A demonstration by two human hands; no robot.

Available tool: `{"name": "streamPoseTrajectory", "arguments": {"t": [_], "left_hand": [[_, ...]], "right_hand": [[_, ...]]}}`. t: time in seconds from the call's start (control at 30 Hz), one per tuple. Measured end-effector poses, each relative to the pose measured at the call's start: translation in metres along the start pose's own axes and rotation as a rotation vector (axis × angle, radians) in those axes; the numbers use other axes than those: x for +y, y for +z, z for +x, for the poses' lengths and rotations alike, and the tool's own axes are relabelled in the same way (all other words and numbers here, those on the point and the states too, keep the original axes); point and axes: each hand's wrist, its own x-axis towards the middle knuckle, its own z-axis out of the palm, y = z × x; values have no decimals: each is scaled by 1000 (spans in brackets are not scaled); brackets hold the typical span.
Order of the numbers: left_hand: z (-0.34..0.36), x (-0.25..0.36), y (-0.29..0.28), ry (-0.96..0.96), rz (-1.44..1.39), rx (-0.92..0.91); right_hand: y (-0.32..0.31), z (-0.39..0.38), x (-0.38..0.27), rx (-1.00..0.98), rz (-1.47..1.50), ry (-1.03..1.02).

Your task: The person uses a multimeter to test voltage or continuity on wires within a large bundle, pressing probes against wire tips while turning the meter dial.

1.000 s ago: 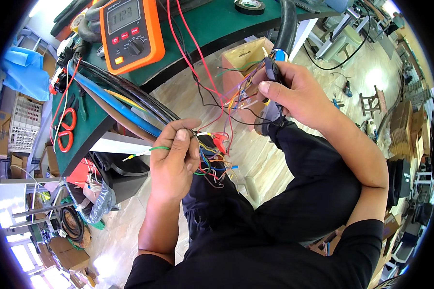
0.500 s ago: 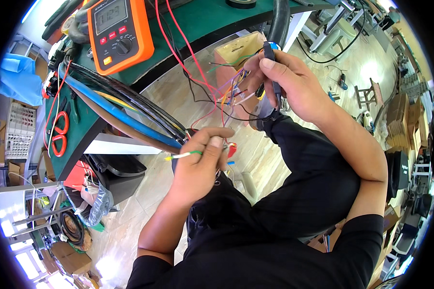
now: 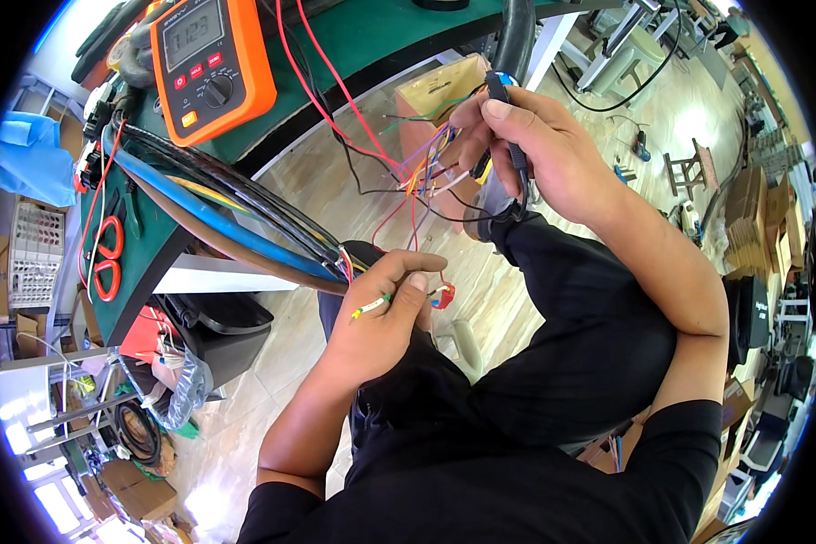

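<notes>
Just toward 7 o'clock from centre, the left hand, fingers curled, pinches a yellow-tipped white wire pointing to 8. Toward 1 o'clock, the right hand grips a slim black probe, long axis 11:30 to 5:30.

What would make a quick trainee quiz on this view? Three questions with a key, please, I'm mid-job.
1. Fill in: the left grip is closed on thin ____.
2. True or false: the right grip holds a slender black piece.
3. Where does the orange meter rest?
A) on the floor
B) on the green tabletop
C) inside the cardboard box

Key: 1. wires, one with a white end showing over the fingers; 2. true; 3. B.
</notes>
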Motion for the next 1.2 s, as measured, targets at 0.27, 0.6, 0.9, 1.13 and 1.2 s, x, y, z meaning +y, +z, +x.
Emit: {"name": "streamPoseTrajectory", "arguments": {"t": [0.27,0.6,0.9,1.13,1.2], "left_hand": [[10,-7,13,-40,620,171],[9,-51,25,-193,948,-211],[19,-34,10,51,662,157],[47,-15,17,51,-81,460],[62,-12,19,-32,-196,535]], "right_hand": [[1,1,-2,-16,-39,-13],[-1,2,2,-23,-7,-33],[-3,-1,2,2,-55,-18],[0,0,-3,-23,-146,28],[4,1,-5,-16,-186,42]]}}
